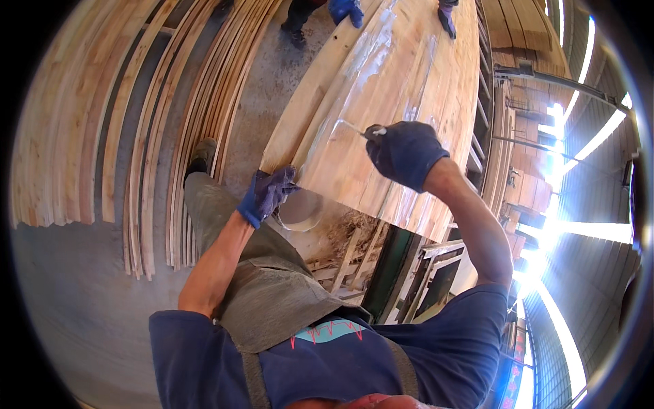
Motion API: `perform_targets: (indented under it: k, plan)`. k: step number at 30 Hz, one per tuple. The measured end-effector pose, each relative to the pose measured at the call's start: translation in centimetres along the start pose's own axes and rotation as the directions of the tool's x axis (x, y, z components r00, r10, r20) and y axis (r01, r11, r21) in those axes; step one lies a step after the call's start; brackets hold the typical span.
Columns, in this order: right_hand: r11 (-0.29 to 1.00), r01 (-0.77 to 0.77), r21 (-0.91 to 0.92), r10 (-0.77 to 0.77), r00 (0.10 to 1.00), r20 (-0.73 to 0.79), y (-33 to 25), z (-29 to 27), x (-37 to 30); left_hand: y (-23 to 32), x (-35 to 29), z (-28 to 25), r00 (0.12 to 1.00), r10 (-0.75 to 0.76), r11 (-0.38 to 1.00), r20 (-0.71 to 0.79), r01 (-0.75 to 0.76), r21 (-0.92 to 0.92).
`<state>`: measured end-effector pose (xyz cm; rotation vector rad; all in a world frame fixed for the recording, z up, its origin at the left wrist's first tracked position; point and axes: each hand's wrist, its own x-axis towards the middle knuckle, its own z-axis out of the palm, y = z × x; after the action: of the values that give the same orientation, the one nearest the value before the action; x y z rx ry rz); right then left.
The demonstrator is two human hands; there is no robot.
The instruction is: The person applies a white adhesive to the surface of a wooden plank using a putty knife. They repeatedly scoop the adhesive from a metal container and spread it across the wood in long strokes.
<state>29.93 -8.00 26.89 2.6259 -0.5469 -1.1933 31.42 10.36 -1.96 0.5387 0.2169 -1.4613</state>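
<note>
Wooden boards (381, 170) lie side by side in front of me, with wet white glue (371, 51) smeared in streaks along them. My right hand (405, 153), in a dark blue glove, is closed round a thin, glue-smeared stick-like tool (353, 127). Its pale tip reaches left to the boards' surface; its exact kind I cannot make out. My left hand (267, 195), gloved in blue and purple, is at the near left corner of the boards, its fingers curled at the edge board's end. Beside that hand, partly under the boards, shows a round bucket (300, 217).
At the far end, a co-worker's blue-gloved hand (346, 11) touches the boards, and another gloved hand (446, 20) is farther right. Long wood strips (225, 75) lie stacked on the left. Wood scraps (351, 252) and a dark green frame (387, 266) are below the near end.
</note>
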Motion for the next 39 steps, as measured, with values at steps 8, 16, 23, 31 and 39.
perform_targets:
  k: [8, 16, 23, 31, 39]
  plan:
    - [0.988, 0.147, 0.042, -0.148, 0.989, 0.023, -2.3, -1.5, -4.0, -0.2, 0.7, -0.7, 0.999, 0.033, 0.999, 0.011, -0.033, 0.034]
    - [0.972, 0.032, 0.232, 0.040, 0.953, -0.301, 2.7, -4.6, -1.1, -0.1, 0.3, -0.2, 0.999, 0.050, 0.995, 0.011, -0.051, 0.083]
    - [0.923, 0.045, -0.381, -0.070, 0.996, -0.052, 1.1, -5.0, 4.8, 1.0, -0.6, 0.0, 0.999, -0.052, 0.994, 0.005, 0.052, 0.096]
    - [0.929, 0.063, -0.364, -0.066, 0.998, 0.002, 4.8, -6.7, 10.1, 0.3, -0.6, 0.4, 0.998, 0.060, 0.998, 0.015, -0.060, -0.002]
    - [0.949, 0.149, -0.277, -0.138, 0.989, 0.059, -1.1, -6.8, 5.1, 0.2, -0.1, -0.5, 0.997, 0.036, 0.998, 0.071, -0.040, 0.058]
